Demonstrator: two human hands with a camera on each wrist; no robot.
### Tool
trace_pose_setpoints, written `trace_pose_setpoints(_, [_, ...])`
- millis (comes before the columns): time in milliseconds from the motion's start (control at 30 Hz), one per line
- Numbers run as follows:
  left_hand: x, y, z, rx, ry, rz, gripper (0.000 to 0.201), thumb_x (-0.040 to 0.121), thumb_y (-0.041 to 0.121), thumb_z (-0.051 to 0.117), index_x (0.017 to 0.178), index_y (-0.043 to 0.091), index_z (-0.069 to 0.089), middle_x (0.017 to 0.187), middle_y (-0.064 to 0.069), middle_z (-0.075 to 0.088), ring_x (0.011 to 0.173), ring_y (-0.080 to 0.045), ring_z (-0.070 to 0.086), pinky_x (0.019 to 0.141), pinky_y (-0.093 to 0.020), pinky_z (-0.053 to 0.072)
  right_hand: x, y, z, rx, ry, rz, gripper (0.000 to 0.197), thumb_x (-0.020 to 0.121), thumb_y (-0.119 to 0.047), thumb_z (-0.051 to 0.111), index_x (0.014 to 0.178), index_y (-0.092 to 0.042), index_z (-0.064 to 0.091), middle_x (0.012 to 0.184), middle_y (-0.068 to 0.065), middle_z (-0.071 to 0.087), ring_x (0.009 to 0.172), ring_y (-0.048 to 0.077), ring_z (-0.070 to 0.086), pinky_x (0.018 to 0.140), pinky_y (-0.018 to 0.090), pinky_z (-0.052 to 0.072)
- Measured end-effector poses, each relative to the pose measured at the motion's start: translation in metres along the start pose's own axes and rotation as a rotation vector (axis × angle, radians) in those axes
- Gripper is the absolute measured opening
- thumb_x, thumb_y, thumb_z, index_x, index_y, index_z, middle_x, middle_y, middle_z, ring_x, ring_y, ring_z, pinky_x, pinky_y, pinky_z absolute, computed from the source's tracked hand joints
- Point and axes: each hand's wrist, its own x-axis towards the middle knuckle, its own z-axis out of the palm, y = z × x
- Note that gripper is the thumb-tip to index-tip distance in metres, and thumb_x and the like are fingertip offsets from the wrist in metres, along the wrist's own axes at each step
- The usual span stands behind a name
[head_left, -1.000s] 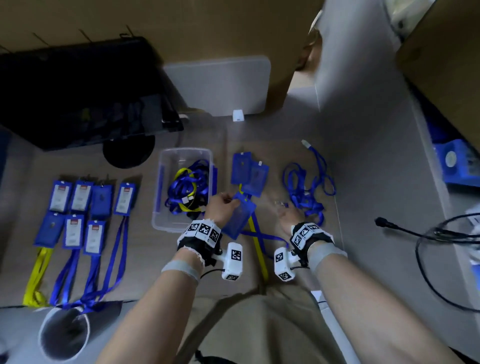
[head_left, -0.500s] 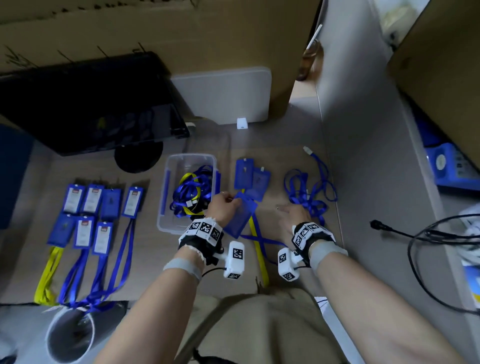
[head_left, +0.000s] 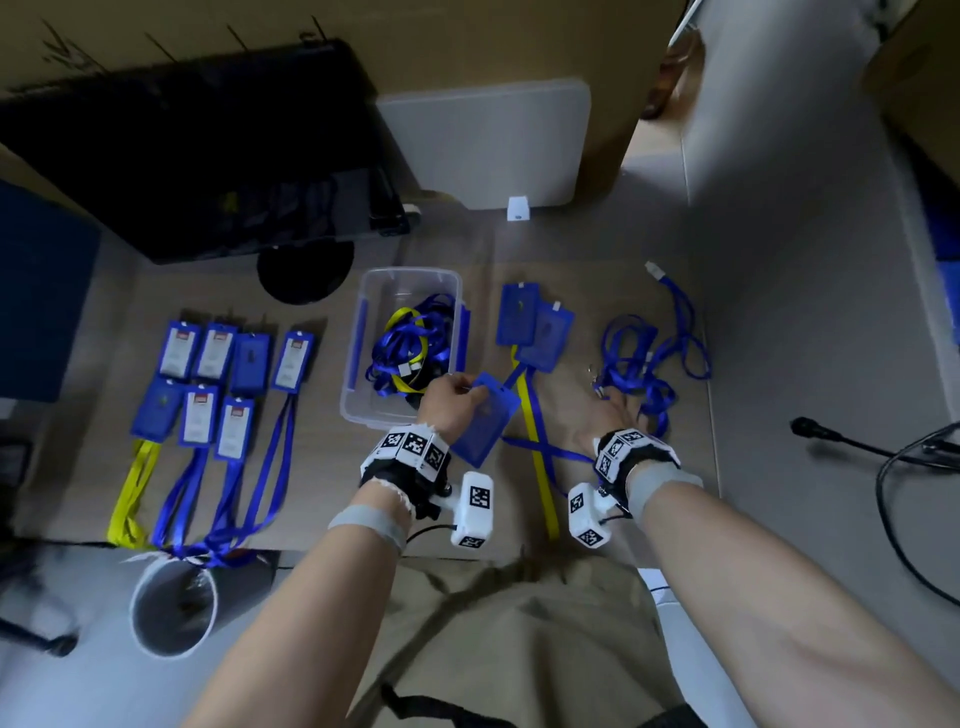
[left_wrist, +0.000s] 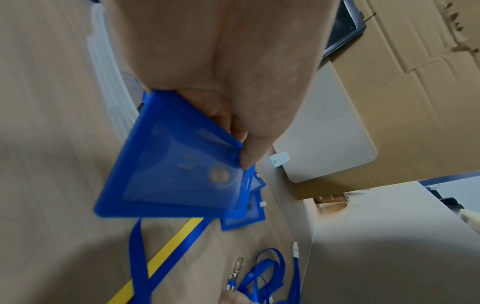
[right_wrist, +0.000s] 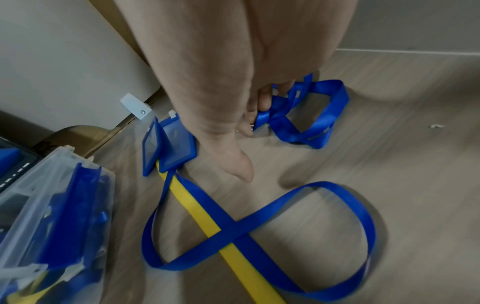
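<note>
My left hand (head_left: 449, 402) pinches an empty blue badge holder (head_left: 485, 415) by its top corner and holds it tilted above the table, just right of the clear bin. In the left wrist view the thumb lies on the holder (left_wrist: 176, 174) near its slot. My right hand (head_left: 608, 415) reaches into a loose pile of blue lanyards (head_left: 644, 358) at the right. In the right wrist view its fingertips (right_wrist: 262, 102) touch a blue lanyard strap (right_wrist: 311, 115) near a metal clip, while the thumb stays apart from them.
A clear plastic bin (head_left: 363, 322) holds tangled blue and yellow lanyards. Two blue holders (head_left: 535, 332) lie behind the hands, on a yellow and a blue strap. Several filled badges (head_left: 218, 374) lie in rows at the left. A monitor (head_left: 182, 156), cup (head_left: 174, 608) and cables (head_left: 909, 457) surround the area.
My right hand has moved right and forward onto the blue lanyard pile. The left hand still holds the blue badge holder in about the same place.
</note>
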Motion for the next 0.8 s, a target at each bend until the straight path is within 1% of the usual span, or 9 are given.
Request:
trace_pose_setpoints(133, [-0.004,0.004,0.005,-0.034,0.002,0.006,0.009,0.085,0.026,0.062,0.08,0.019,0.066,0.088,-0.013,0.072,0.091,-0.032,0.067,0.085,-0.045,0.052,0.003,0.004,0.007,0.012,0.049,-0.029,0.054,0.086,-0.018,0.06,0.139,-0.019,0.049,0.151,0.005,0.033,0.143,0.03,0.022,0.116,0.042,0.022])
trace_pose_setpoints(233, [-0.003,0.002,0.011,-0.053,0.012,-0.018,0.024,0.076,0.035,0.06,0.082,0.013,0.067,0.089,-0.014,0.073,0.09,-0.033,0.068,0.087,-0.05,0.053,0.011,0.014,0.006,-0.07,0.014,-0.101,0.055,0.079,-0.021,0.062,0.133,-0.032,0.055,0.156,0.0,0.027,0.147,0.026,0.013,0.114,0.045,0.022])
trace_pose_setpoints(300, [-0.003,-0.001,0.017,-0.057,0.015,-0.034,0.035,0.077,0.037,0.06,0.088,0.005,0.068,0.088,-0.015,0.073,0.088,-0.034,0.068,0.085,-0.05,0.053,0.014,0.02,0.005,-0.048,-0.056,-0.111,0.064,0.078,-0.026,0.064,0.139,-0.037,0.047,0.159,0.001,0.021,0.148,0.026,0.012,0.116,0.047,0.021])
trace_pose_setpoints(433, [-0.003,-0.007,0.03,-0.035,0.023,-0.046,0.043,0.079,0.036,0.062,0.093,-0.004,0.066,0.091,-0.023,0.07,0.088,-0.037,0.066,0.081,-0.049,0.051,0.013,0.027,0.009,-0.044,-0.022,-0.124,0.091,0.075,-0.03,0.068,0.153,-0.023,0.021,0.159,-0.003,0.019,0.148,0.022,0.014,0.12,0.045,0.013])
trace_pose_setpoints(567, [-0.008,-0.007,0.033,-0.043,0.04,-0.053,0.044,0.078,0.037,0.062,0.093,-0.004,0.066,0.092,-0.024,0.07,0.086,-0.037,0.067,0.081,-0.049,0.052,0.012,0.031,0.004,0.018,0.096,-0.137,0.071,0.075,-0.027,0.067,0.142,-0.027,0.045,0.15,-0.005,0.04,0.145,0.021,0.022,0.12,0.043,0.004])
trace_pose_setpoints(600, [-0.01,-0.005,0.032,-0.049,0.037,-0.053,0.039,0.083,0.032,0.063,0.093,-0.005,0.066,0.092,-0.024,0.07,0.085,-0.036,0.066,0.08,-0.048,0.052,0.01,0.031,-0.001,0.059,0.171,-0.156,0.056,0.077,-0.025,0.065,0.132,-0.028,0.057,0.141,-0.003,0.051,0.141,0.022,0.032,0.119,0.041,0.007])
trace_pose_setpoints(667, [-0.012,0.003,0.03,-0.053,0.029,-0.034,0.026,0.09,0.023,0.062,0.089,-0.003,0.066,0.083,-0.02,0.069,0.075,-0.03,0.064,0.074,-0.039,0.052,0.007,0.027,-0.01,0.229,0.282,-0.146,0.027,0.083,-0.017,0.061,0.103,-0.032,0.071,0.114,0.002,0.068,0.118,0.023,0.056,0.109,0.036,0.032])
trace_pose_setpoints(733, [-0.012,0.012,0.027,-0.043,0.011,0.004,0.018,0.092,0.019,0.061,0.078,0.008,0.064,0.07,-0.004,0.065,0.064,-0.016,0.059,0.059,-0.018,0.047,0.0,0.018,-0.021,0.447,0.292,-0.121,0.026,0.084,-0.013,0.062,0.085,-0.039,0.064,0.092,-0.007,0.069,0.093,0.019,0.066,0.083,0.034,0.053])
trace_pose_setpoints(800, [-0.012,0.02,0.026,-0.026,0.005,0.054,0.014,0.092,0.018,0.06,0.08,0.013,0.063,0.069,0.003,0.062,0.066,-0.013,0.058,0.057,-0.015,0.043,-0.012,0.01,-0.035,0.593,0.3,-0.178,0.026,0.083,-0.013,0.064,0.085,-0.038,0.058,0.087,-0.011,0.065,0.086,0.017,0.065,0.077,0.038,0.056])
